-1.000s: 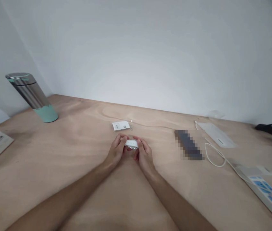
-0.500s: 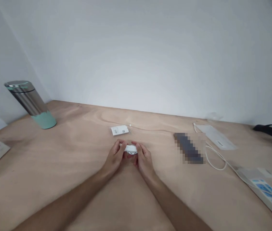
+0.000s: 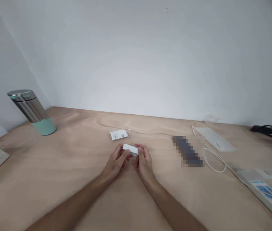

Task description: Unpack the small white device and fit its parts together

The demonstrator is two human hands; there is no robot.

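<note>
While resting on worktop (image 3: 54,179), left hand (image 3: 115,163) and right hand (image 3: 144,162) pinched small white device (image 3: 130,149) between curled fingers; long axis ran left-right, both hands equally near, white tag (image 3: 118,134) just beyond.

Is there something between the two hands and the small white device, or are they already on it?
Nothing visible is between them. The left hand and right hand both hold the white device at its ends, just above the table. The white tag lies apart, beyond the hands.
</note>
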